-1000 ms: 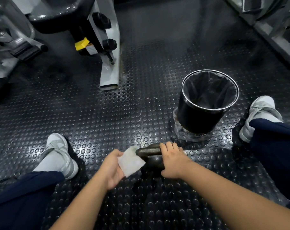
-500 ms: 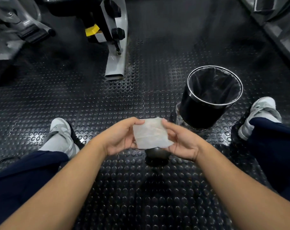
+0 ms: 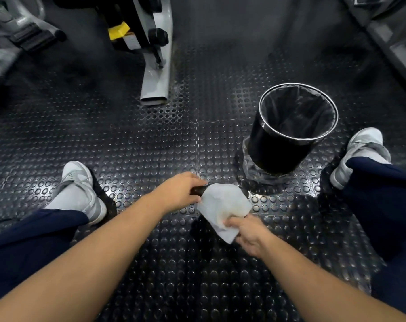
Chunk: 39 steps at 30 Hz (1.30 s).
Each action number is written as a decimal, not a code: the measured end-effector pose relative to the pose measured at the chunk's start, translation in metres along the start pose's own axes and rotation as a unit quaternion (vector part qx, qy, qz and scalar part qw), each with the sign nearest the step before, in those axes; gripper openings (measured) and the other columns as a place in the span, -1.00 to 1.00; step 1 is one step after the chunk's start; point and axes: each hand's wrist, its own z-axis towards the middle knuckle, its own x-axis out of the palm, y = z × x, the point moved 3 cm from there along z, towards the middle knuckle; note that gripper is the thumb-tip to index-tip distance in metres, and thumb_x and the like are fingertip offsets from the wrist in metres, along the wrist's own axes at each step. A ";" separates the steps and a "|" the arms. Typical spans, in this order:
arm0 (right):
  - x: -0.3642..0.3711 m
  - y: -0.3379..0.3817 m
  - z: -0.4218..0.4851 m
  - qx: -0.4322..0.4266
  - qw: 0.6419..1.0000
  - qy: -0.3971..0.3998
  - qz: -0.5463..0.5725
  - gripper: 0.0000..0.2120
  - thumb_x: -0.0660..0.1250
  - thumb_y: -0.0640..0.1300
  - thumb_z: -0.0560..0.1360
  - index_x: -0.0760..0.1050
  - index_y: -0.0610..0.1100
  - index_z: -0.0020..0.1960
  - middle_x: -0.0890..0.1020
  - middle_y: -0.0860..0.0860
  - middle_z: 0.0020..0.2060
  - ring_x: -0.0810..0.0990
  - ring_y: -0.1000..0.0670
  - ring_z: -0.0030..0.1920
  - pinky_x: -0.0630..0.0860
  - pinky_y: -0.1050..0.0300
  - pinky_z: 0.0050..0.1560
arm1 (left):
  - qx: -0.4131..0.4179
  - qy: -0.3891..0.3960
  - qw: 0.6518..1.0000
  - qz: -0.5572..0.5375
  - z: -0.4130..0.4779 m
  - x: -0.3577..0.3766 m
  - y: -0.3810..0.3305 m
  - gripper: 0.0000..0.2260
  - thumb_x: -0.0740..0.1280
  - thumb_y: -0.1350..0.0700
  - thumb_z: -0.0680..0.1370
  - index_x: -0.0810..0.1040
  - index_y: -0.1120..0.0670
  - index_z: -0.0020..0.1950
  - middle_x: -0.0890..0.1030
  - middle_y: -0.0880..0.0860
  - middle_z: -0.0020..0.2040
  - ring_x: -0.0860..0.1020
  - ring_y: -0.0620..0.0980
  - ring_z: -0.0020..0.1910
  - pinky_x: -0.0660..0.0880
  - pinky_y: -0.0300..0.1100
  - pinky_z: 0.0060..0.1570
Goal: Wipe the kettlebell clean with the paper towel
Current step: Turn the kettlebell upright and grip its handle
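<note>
Towel (image 3: pixel 222 205) in right hand (image 3: pixel 250 235), over kettlebell (image 3: pixel 197 189)

Looks down at a studded black rubber floor (image 3: pixel 151 147), a grey shoe (image 3: pixel 81 184) to the left, another (image 3: pixel 359 149) to the right. Grips the dark kettlebell (image 3: pixel 198 189) with the left hand (image 3: pixel 177 192). Pinches the white paper towel (image 3: pixel 222 205) with the right hand (image 3: pixel 248 233), draped over most of the kettlebell. Faces a black lined bin (image 3: pixel 274 154) just beyond, and a grey machine leg (image 3: pixel 156 77) farther off.
</note>
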 end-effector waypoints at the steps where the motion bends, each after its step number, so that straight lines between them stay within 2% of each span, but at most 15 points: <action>1: 0.001 -0.009 0.003 0.018 1.000 -0.005 -0.015 -0.73 0.36 -0.51 0.52 0.58 -0.33 0.19 0.74 -0.18 0.04 0.74 -0.19 0.01 0.72 -0.09 -0.07 | 0.009 0.002 1.000 0.000 0.005 0.001 -0.001 -0.50 0.48 0.00 0.58 0.51 -0.13 0.52 0.50 -0.03 0.45 0.51 0.01 0.38 0.40 -0.02 0.46; 4: -0.006 -0.034 0.009 0.055 0.996 -0.034 -0.066 -0.78 0.34 -0.52 0.51 0.64 -0.35 0.09 0.75 -0.20 -0.07 0.74 -0.17 -0.11 0.72 -0.05 -0.20 | 0.002 -0.001 1.000 0.005 0.014 -0.003 -0.001 -0.54 0.51 0.03 0.56 0.57 -0.11 0.47 0.59 -0.04 0.38 0.58 -0.02 0.30 0.47 -0.01 0.41; 7: -0.022 -0.042 0.017 0.055 0.991 -0.090 -0.080 -0.75 0.40 -0.44 0.45 0.64 -0.32 0.11 0.75 -0.24 -0.08 0.75 -0.23 -0.06 0.70 -0.26 0.01 | -0.007 0.004 1.000 0.006 0.017 -0.006 0.001 -0.55 0.54 0.02 0.54 0.60 -0.15 0.43 0.66 -0.09 0.28 0.63 -0.05 0.18 0.54 -0.03 0.32; 9: -0.025 -0.036 0.022 0.021 0.991 -0.120 -0.046 -0.80 0.40 -0.38 0.49 0.61 -0.28 0.11 0.74 -0.25 -0.07 0.74 -0.24 -0.04 0.67 -0.28 0.10 | -0.005 0.006 1.000 0.002 0.017 -0.007 0.001 -0.56 0.53 0.01 0.55 0.60 -0.15 0.43 0.67 -0.10 0.25 0.64 -0.05 0.16 0.54 -0.05 0.30; 11: -0.015 -0.026 0.020 -0.026 0.992 -0.124 -0.013 -0.85 0.34 -0.36 0.56 0.63 -0.20 0.05 0.74 -0.20 -0.07 0.73 -0.18 -0.06 0.67 -0.16 0.10 | -0.005 0.010 1.000 -0.010 0.017 -0.007 0.002 -0.56 0.52 0.02 0.56 0.60 -0.13 0.44 0.66 -0.09 0.24 0.63 -0.05 0.16 0.53 -0.07 0.30; 14: 0.017 -0.014 0.019 -0.123 0.984 -0.111 -0.059 -0.79 0.28 -0.35 0.58 0.66 -0.15 -0.08 0.70 -0.11 -0.17 0.60 -0.04 -0.18 0.52 0.04 -0.10 | -0.004 0.010 1.000 -0.024 0.017 -0.005 0.004 -0.57 0.51 0.02 0.57 0.59 -0.13 0.44 0.63 -0.07 0.22 0.60 -0.06 0.16 0.53 -0.06 0.30; 18: 0.059 -0.007 0.032 -0.182 0.967 -0.091 -0.154 -0.65 0.18 -0.43 0.56 0.33 -0.10 -0.31 0.39 0.01 -0.37 0.32 0.04 -0.32 0.25 0.23 -0.34 | -0.001 0.009 1.000 -0.029 0.018 0.000 0.005 -0.59 0.50 0.05 0.58 0.60 -0.11 0.44 0.63 -0.08 0.19 0.60 -0.08 0.11 0.55 -0.06 0.27; 22: 0.083 -0.008 0.042 -0.188 0.941 -0.067 -0.274 -0.81 0.18 -0.27 0.67 0.41 -0.06 -0.08 0.46 0.01 -0.18 0.42 0.03 -0.15 0.34 0.31 -0.21 | 0.012 -0.021 0.998 -0.050 0.016 0.006 0.008 -0.60 0.49 0.07 0.59 0.61 -0.08 0.43 0.62 -0.06 0.17 0.59 -0.07 0.11 0.52 -0.09 0.29; 24: 0.090 -0.010 0.053 -0.201 0.921 -0.058 -0.328 -0.72 0.18 -0.18 0.70 0.42 -0.05 -0.18 0.50 0.00 -0.23 0.47 0.02 -0.20 0.37 0.27 -0.24 | 0.016 -0.029 0.998 -0.062 0.016 0.008 0.010 -0.59 0.49 0.08 0.59 0.60 -0.06 0.44 0.61 -0.03 0.18 0.57 -0.06 0.16 0.48 -0.11 0.33; 27: 0.097 -0.011 0.066 -0.182 0.893 -0.026 -0.411 -0.80 0.20 -0.18 0.59 0.39 0.03 -0.18 0.58 -0.11 -0.01 0.52 -0.11 0.15 0.45 0.12 0.18 | 0.030 -0.034 0.996 -0.072 0.016 0.008 0.010 -0.59 0.49 0.10 0.59 0.61 -0.05 0.44 0.62 0.00 0.17 0.57 -0.04 0.17 0.46 -0.14 0.30; 28: 0.095 -0.013 0.068 -0.182 0.878 -0.014 -0.442 -0.91 0.19 -0.12 0.52 0.44 0.04 -0.10 0.57 -0.09 0.06 0.48 -0.11 0.25 0.41 0.10 0.32 | 0.032 -0.034 0.996 -0.074 0.016 0.008 0.010 -0.59 0.49 0.10 0.59 0.61 -0.04 0.44 0.62 0.00 0.17 0.57 -0.04 0.17 0.46 -0.15 0.30; 29: 0.097 -0.012 0.064 -0.185 0.849 -0.004 -0.496 -0.82 0.19 -0.06 0.46 0.48 0.02 0.03 0.57 -0.06 0.08 0.46 -0.11 0.29 0.39 0.10 0.37 | 0.032 -0.033 0.996 -0.075 0.017 0.008 0.010 -0.59 0.50 0.10 0.59 0.61 -0.04 0.44 0.61 -0.01 0.18 0.57 -0.05 0.17 0.46 -0.16 0.30; 33: 0.092 -0.022 0.031 -0.164 0.864 0.023 -0.475 -0.68 0.35 -0.14 0.54 0.51 -0.02 0.28 0.61 -0.01 0.01 0.62 -0.11 0.14 0.44 0.20 0.07 | 0.033 -0.023 0.997 -0.064 0.019 0.009 0.013 -0.57 0.50 0.07 0.59 0.59 -0.06 0.46 0.60 -0.02 0.20 0.58 -0.05 0.18 0.46 -0.17 0.32; 36: 0.093 -0.012 0.033 -0.156 0.862 0.016 -0.482 -0.58 0.37 -0.12 0.53 0.47 -0.04 0.38 0.64 -0.07 0.16 0.63 -0.13 0.15 0.52 0.14 0.12 | 0.032 -0.013 0.998 -0.057 0.019 0.010 0.015 -0.57 0.50 0.04 0.59 0.58 -0.06 0.46 0.61 -0.03 0.19 0.58 -0.05 0.17 0.47 -0.14 0.32; 39: 0.097 0.008 0.050 -0.139 0.845 0.023 -0.517 -0.62 0.42 -0.04 0.52 0.53 -0.04 0.33 0.66 -0.09 0.17 0.64 -0.15 0.17 0.57 0.07 0.19 | 0.033 -0.014 0.998 -0.043 0.019 0.010 0.015 -0.56 0.51 0.03 0.57 0.59 -0.02 0.45 0.64 -0.02 0.18 0.58 -0.04 0.18 0.47 -0.08 0.33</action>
